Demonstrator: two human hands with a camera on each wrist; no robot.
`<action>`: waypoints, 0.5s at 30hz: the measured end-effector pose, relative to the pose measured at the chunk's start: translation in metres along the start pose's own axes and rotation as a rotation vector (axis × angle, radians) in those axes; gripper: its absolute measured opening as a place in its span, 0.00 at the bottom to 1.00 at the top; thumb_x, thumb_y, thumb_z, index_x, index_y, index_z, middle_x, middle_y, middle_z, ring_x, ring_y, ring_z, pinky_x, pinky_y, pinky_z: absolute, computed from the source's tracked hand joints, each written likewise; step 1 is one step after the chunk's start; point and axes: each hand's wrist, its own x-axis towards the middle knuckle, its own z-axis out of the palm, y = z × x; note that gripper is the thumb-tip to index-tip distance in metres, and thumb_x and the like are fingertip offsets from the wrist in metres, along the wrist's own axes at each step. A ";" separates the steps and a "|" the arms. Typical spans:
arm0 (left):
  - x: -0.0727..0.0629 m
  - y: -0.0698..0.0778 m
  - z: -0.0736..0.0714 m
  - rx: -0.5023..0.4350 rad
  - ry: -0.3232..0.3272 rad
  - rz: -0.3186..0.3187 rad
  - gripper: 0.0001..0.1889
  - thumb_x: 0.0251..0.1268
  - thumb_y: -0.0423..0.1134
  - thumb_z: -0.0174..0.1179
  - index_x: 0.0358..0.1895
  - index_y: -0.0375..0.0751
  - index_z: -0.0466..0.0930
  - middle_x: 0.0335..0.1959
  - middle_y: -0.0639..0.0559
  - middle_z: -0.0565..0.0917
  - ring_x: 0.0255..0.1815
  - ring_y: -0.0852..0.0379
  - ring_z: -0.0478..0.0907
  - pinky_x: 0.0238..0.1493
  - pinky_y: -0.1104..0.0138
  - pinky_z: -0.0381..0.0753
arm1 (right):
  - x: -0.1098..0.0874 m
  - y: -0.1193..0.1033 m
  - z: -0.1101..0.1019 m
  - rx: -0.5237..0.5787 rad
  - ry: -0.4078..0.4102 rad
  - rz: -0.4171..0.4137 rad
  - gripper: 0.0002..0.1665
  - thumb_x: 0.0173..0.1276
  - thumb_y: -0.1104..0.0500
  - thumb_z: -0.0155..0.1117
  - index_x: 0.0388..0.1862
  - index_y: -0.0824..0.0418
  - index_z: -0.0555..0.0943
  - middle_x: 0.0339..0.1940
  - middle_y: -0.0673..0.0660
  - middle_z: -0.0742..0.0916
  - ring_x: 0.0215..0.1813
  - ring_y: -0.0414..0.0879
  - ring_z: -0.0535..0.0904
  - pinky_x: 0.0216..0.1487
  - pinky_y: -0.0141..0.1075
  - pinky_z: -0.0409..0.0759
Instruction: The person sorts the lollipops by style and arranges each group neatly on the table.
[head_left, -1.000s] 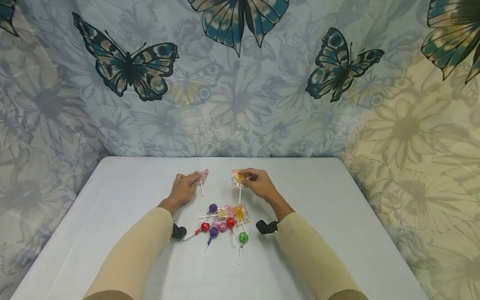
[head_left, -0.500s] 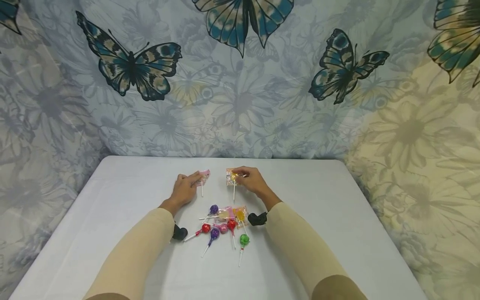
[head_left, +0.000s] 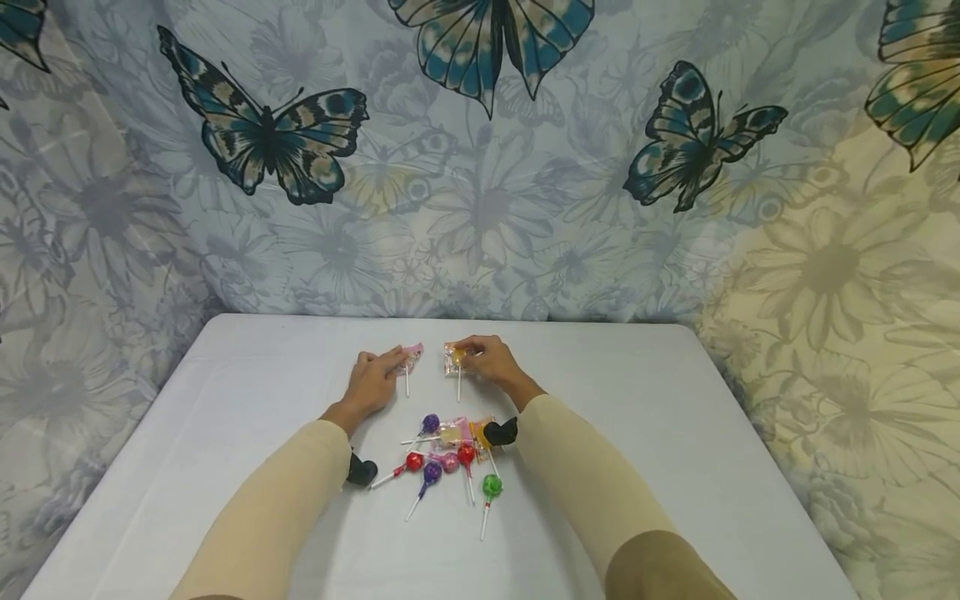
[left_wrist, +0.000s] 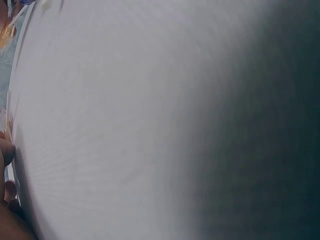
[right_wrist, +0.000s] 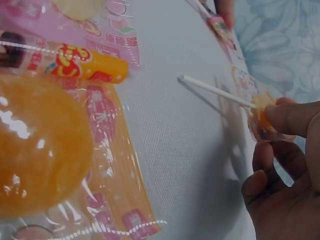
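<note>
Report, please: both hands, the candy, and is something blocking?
Left hand touching pink plastic-wrapped lollipop. Right hand pinching orange plastic-wrapped lollipop. Black wrist camera partly hides mixed-colour lollipop group in head view.

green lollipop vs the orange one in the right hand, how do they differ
The green lollipop has a round, snugly wrapped head; the orange lollipop sits in a loose clear packet. The green lollipop lies untouched on the white table, while the orange lollipop is pinched by the right hand. The green one is lower in the head view than the orange one. Both have a pale stick.
</note>
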 end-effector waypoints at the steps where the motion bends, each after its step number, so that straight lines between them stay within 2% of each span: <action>1: 0.000 0.000 0.000 0.003 -0.001 -0.002 0.21 0.72 0.33 0.49 0.66 0.45 0.73 0.70 0.54 0.66 0.49 0.46 0.63 0.52 0.53 0.64 | 0.001 0.000 0.001 -0.015 -0.005 0.004 0.13 0.63 0.63 0.67 0.47 0.55 0.87 0.46 0.53 0.84 0.46 0.48 0.76 0.37 0.37 0.76; 6: -0.002 0.000 0.000 0.018 0.005 0.005 0.21 0.72 0.33 0.49 0.66 0.44 0.73 0.70 0.52 0.67 0.48 0.46 0.64 0.51 0.54 0.64 | 0.004 0.000 0.004 -0.116 -0.023 -0.018 0.14 0.64 0.61 0.67 0.48 0.54 0.86 0.47 0.54 0.84 0.46 0.49 0.76 0.43 0.39 0.75; 15: 0.000 0.001 0.000 0.023 -0.003 -0.008 0.22 0.71 0.32 0.49 0.66 0.44 0.73 0.70 0.53 0.67 0.49 0.46 0.63 0.52 0.54 0.64 | 0.004 -0.005 0.003 -0.216 -0.061 -0.074 0.10 0.67 0.58 0.66 0.45 0.55 0.86 0.40 0.51 0.84 0.41 0.47 0.74 0.42 0.39 0.74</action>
